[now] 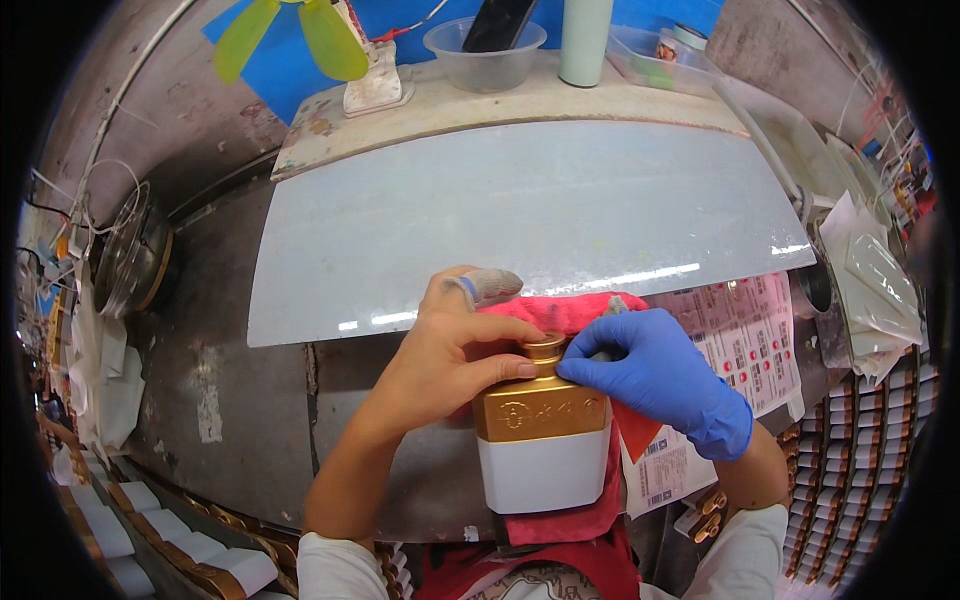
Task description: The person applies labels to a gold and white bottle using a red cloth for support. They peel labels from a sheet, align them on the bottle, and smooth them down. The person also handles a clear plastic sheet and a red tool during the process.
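A flat-shouldered bottle [545, 440], gold on top and white below, with raised marks on its shoulder, stands tilted toward me. My left hand [450, 345] is bare apart from a grey fabric cover on one finger. Its thumb and a finger grip the bottle's gold neck from the left. On the neck's other side, my right hand [650, 375], in a blue glove, has its thumb and forefinger pinched together against it. A bit of something greyish shows among the gloved fingers, too hidden to name. Red cloth [565, 525] lies under and behind the bottle.
A pale grey sheet [520, 220] covers the bench beyond my hands. Printed paper [745, 340] lies to the right. At the back stand a green-bladed fan [335, 40], a clear bowl [485, 60] and a pale green tumbler [585, 45]. Rows of similar bottles [850, 480] flank me.
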Demonstrator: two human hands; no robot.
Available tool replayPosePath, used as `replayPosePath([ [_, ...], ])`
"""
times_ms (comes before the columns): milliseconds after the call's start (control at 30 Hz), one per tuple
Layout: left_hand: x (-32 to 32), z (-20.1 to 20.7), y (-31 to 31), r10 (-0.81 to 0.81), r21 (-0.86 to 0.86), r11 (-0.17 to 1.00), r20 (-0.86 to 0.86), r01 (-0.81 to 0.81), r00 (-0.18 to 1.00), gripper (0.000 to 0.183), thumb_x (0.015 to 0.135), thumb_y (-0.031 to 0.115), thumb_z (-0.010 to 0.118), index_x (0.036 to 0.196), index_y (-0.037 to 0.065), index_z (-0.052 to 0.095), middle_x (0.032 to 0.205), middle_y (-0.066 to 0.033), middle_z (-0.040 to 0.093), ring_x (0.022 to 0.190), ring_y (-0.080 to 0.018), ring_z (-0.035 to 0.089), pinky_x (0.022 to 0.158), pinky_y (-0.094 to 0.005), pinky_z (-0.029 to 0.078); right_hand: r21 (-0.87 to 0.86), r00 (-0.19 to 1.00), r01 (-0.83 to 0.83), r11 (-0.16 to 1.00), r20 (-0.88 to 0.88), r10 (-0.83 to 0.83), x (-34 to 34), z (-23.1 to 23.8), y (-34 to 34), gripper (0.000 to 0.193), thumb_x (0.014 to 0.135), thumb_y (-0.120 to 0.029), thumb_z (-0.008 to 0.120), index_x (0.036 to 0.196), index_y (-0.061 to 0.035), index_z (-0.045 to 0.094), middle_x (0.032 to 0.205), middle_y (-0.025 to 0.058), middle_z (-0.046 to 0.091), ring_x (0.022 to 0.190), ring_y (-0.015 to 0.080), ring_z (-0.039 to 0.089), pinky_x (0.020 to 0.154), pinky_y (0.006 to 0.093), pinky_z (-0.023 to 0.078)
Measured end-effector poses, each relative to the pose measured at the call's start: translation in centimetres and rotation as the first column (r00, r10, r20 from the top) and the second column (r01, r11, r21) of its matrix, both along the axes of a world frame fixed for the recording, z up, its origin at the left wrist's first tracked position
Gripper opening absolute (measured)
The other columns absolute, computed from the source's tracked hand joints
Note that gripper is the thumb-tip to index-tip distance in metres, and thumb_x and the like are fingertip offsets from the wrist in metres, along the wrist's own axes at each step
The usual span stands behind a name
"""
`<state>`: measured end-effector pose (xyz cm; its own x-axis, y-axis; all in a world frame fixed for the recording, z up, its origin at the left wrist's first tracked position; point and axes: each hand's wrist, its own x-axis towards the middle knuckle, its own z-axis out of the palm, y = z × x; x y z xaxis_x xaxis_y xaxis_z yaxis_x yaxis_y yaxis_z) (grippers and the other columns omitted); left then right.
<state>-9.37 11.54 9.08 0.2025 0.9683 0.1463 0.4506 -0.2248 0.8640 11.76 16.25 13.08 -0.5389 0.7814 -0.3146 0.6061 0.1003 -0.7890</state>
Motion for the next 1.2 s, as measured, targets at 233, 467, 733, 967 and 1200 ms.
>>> replayPosePath([
  [233,0.0,-0.3,0.3,0.0,-0.027,1.0,0.009,0.0,1.0,0.03,0.065,0.012,0.079,0.094,0.009,0.072,0.119,-0.0135,0.055,0.121,-0.0272,0.037,0.101,-0.0364,0.032,-0.015,1.0,0.018,1.0,0.011,-0.018,0.1,-0.3,0.0,0.019,0.076,-0.023,0.067,0.085,-0.006,0.069,0.072,0.0077,0.066,0.063,0.0162,0.061,0.063,0.0271,0.049],
  [467,0.2,0.1,0.2,0.011,-0.053,0.999,0.006,-0.011,1.0,0.029,0.065,0.013,0.079,0.093,0.009,0.072,0.118,-0.0132,0.055,0.12,-0.0267,0.038,0.1,-0.036,0.032,0.196,0.999,0.042,0.98,0.011,-0.045,0.9,-0.6,-0.4,0.02,0.078,-0.02,0.066,0.093,-0.0071,0.067,0.078,0.0081,0.066,0.063,0.0189,0.062,0.061,0.0286,0.049],
  [733,0.1,-0.6,0.2,-0.007,0.038,0.999,0.045,0.006,0.999,0.029,0.067,0.02,0.079,0.094,0.014,0.07,0.114,-0.0146,0.057,0.116,-0.0331,0.039,0.1,-0.0429,0.03,0.589,0.99,-0.097,0.802,-0.025,0.138,0.8,-0.6,-7.7,0.061,0.076,-0.005,0.055,0.136,-0.0085,0.041,0.096,0.0129,0.065,0.046,0.0205,0.055,0.043,0.034,0.044],
  [967,-0.2,-1.0,0.4,-0.017,0.065,0.998,0.032,0.015,0.999,0.029,0.066,0.02,0.079,0.094,0.014,0.07,0.114,-0.014,0.057,0.115,-0.0325,0.041,0.1,-0.0422,0.029,0.665,0.989,-0.147,0.732,0.107,0.102,-0.7,-1.4,-8.3,0.071,0.071,-0.005,0.054,0.139,-0.0032,0.033,0.098,0.0131,0.064,0.045,0.0199,0.053,0.041,0.0337,0.043],
  [1200,-0.1,-1.4,0.4,-0.013,0.05,0.999,0.056,0.01,0.998,0.029,0.066,0.022,0.079,0.092,0.016,0.071,0.111,-0.0133,0.058,0.114,-0.0336,0.04,0.101,-0.0429,0.028,0.644,0.99,-0.092,0.759,0.14,0.0,-0.1,-1.3,-8.1,0.07,0.072,-0.007,0.055,0.139,-0.0033,0.034,0.089,0.0167,0.063,0.046,0.0229,0.054,0.042,0.0346,0.044],
])
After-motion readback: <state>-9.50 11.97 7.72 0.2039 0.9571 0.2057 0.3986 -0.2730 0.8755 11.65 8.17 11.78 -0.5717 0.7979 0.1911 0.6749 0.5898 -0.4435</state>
